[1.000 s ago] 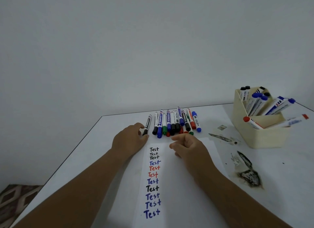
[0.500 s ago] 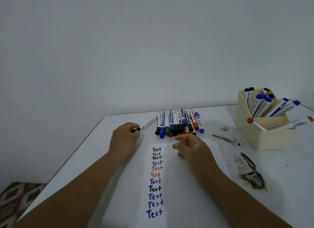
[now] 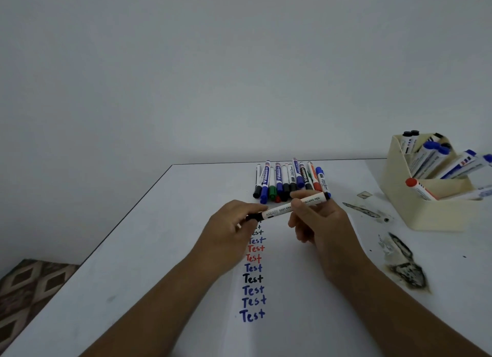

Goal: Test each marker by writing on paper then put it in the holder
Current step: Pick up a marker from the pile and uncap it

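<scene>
Both hands held one whiteboard marker point(image 3: 290, 207) level above the top of the paper point(image 3: 282, 290). The left hand point(image 3: 229, 231) gripped its black cap end, fingers curled round it, and the right hand point(image 3: 316, 223) pinched the white barrel between thumb and fingers near the middle; the far black end stuck out past the right fingers. The barrel's print read "EASY ERA… BOARD PEN".

On the paper ran a column of handwritten "Test" words point(image 3: 253, 277). Nine were readable in full or in part: from the bottom three blue, one black, one blue, two red, one blue, then black ones half hidden under the left hand, so the exact count at the top could not be told.

Beyond the hands a row of markers point(image 3: 290, 179) lay side by side on the white table point(image 3: 149, 250), roughly eleven, with black, blue, green and red caps; some overlapped, so the count was not certain.

At the right stood a cream holder point(image 3: 415, 210) with about ten markers leaning in it: black-capped ones at the back, several blue-capped, and one red-capped marker point(image 3: 419, 189) at the front. Two dark burnt-looking marks point(image 3: 404, 266) scarred the table between the paper and the holder.
</scene>
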A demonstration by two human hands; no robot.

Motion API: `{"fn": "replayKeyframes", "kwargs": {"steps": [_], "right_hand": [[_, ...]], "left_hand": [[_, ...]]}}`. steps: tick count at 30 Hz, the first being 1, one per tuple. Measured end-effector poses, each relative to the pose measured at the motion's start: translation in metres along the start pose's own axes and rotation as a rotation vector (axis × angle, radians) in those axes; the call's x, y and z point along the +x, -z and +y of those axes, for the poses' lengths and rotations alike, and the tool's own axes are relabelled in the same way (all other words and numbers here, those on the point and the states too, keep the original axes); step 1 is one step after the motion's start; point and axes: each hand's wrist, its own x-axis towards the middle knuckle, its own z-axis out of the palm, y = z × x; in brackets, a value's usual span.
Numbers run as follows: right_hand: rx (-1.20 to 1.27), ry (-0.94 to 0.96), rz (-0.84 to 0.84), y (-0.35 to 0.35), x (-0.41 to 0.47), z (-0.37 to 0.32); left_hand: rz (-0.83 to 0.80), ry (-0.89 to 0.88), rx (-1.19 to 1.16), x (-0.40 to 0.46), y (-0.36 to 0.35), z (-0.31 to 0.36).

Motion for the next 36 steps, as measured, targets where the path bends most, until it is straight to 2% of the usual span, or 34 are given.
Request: {"fn": "replayKeyframes", "kwargs": {"steps": [4,9,14,25,32,36], "right_hand": [[-0.031,-0.002,-0.037,0.002,-0.002,0.002],[-0.046,0.006,-0.075,0.001,-0.004,0.004],[-0.025,-0.015,-0.086,-0.002,-0.004,0.004],[0.037,-0.06,-0.045,-0.004,-0.004,0.003],[0.075,-0.055,-0.031,-0.005,-0.005,0.002],[0.161,-0.035,0.079,0.001,-0.003,0.0]], "left_hand": [[-0.113,-0.031,0.067,-0.003,-0.005,0.003],[-0.179,-0.045,0.248,0.001,-0.005,0.007],[-0.231,-0.057,0.323,0.001,0.001,0.005],[-0.117,-0.218,0.298,-0.005,-0.004,0.007],[-0.178,-0.034,0.199,-0.001,0.003,0.002],[-0.191,0.045,0.067,0.002,0.008,-0.012]]}}
